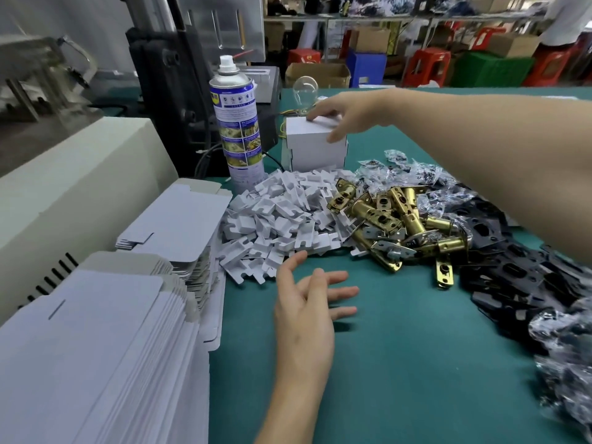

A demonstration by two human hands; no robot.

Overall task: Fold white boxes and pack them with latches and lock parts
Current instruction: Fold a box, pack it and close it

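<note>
A folded white box (312, 147) stands closed at the far side of the green table (400, 363), beside a spray can. My right hand (347, 115) reaches across and holds its top, fingers on the lid and thumb on the front edge. My left hand (307, 312) hovers open over the table near me, fingers spread, holding nothing. Flat white box blanks (96, 347) are stacked at the left. A heap of white card inserts (282, 216) lies in the middle, brass latches (390, 225) to its right, then black plates (499, 251) and bagged parts (407, 174).
A blue and silver spray can (238, 123) stands left of the box. A beige machine (73, 187) fills the left edge. More bagged parts (563, 357) lie at the right. Cartons and red stools stand beyond the table.
</note>
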